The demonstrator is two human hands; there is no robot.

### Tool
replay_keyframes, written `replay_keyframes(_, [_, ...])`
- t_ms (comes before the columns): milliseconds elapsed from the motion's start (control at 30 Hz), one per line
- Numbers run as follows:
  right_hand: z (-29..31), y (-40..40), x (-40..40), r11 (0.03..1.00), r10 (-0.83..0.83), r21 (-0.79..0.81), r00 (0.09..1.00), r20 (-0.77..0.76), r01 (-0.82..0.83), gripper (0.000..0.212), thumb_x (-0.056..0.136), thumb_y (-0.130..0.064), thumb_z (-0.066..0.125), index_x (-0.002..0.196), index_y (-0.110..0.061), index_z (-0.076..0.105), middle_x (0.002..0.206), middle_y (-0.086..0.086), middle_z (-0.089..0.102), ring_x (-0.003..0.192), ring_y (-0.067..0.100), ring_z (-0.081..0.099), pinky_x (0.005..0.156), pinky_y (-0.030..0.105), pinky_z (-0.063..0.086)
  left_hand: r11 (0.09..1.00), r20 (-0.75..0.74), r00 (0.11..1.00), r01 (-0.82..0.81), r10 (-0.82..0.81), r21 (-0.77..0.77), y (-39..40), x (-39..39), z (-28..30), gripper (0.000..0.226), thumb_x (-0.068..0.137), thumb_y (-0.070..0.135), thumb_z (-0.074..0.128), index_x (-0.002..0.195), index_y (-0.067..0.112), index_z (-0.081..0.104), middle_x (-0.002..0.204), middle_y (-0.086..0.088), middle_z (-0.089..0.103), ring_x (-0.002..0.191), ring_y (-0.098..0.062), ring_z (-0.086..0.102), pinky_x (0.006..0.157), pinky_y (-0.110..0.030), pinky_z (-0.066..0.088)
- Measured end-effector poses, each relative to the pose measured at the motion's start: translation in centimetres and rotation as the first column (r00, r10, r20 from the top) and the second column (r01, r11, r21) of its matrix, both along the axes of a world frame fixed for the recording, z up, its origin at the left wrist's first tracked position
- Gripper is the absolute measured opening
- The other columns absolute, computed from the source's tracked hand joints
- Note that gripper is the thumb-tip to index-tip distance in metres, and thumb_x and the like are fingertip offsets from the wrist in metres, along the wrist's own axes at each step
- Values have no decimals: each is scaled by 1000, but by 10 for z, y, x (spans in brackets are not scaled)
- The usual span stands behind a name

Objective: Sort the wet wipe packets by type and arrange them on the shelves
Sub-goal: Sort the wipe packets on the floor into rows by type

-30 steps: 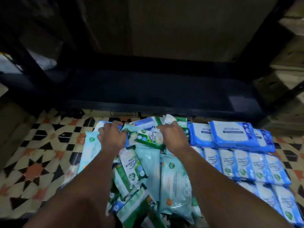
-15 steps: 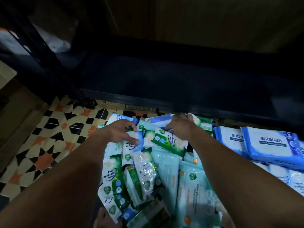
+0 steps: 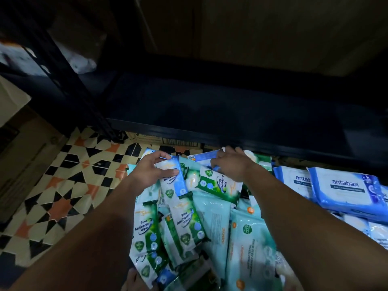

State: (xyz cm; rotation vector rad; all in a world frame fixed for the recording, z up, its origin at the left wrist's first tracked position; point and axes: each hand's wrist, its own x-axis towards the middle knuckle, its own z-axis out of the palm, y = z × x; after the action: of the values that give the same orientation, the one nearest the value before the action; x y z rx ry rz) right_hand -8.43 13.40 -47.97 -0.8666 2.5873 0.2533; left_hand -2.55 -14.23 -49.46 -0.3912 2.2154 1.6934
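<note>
At mid-frame the left hand [image 3: 148, 172] pinches a blue-and-white packet [image 3: 173, 179] marked "Antibacterial Wipes", thumb across its front, fingers curled over its top edge; the packet lies on the far end of the pile [image 3: 189, 223]. The right hand [image 3: 232, 166], just right of centre, reaches over the pile's far edge, fingers curled down onto a blue packet [image 3: 206, 155] — how firm the hold is I cannot tell. The pile fills the lower middle of the frame: green pine packets [image 3: 219, 184] and pale teal packs [image 3: 249, 244], overlapping at odd angles. At right, blue "antabax" packs [image 3: 344, 191] lie stacked. A dark shelf [image 3: 210, 114] spans the middle, bare; patterned floor tiles [image 3: 63, 185] show at lower left.
</note>
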Motion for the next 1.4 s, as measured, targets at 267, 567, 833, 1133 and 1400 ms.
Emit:
replay_keyframes(267, [30,7,19,923,-131,-379,977,-170,58,22,101,-34,55,120,-22,56,116,1,48,108,25,42,85,41,41,970,-109,972,-190,208,153,29,8,27,42,75,1,85,109,19,69,110,-19,71,83,-24,72,74,-40,62])
replay_keyframes(567, [84,49,58,486,-493,-728,840,228,483,4,102,-22,59,103,-19,56,95,7,60,71,29,65,68,43,56,927,-247,901,-309,357,215,86,22,66,52,77,7,85,120,13,56,96,1,74,84,-9,73,74,-26,59])
replay_keyframes(833, [92,148,141,24,-552,-750,634,541,661,33,74,11,77,79,-20,68,93,3,70,78,20,66,75,38,54,961,-166,964,-168,207,222,170,58,68,55,72,29,91,117,25,60,108,-13,72,98,-26,70,87,-45,57])
replay_keyframes(1133, [76,228,238,-203,-677,-683,403,615,701,27,69,-1,90,76,-1,64,82,4,71,75,15,69,65,29,56,967,-36,998,60,-52,249,256,120,45,30,86,10,78,109,17,61,109,-19,72,91,-27,70,75,-32,54])
replay_keyframes(1400, [48,266,279,-314,-668,-593,271,693,742,60,56,4,95,98,-24,64,116,5,61,112,20,60,73,49,60,963,126,961,228,-246,142,314,161,16,62,91,5,62,148,22,44,145,-14,50,114,-28,59,95,-40,52])
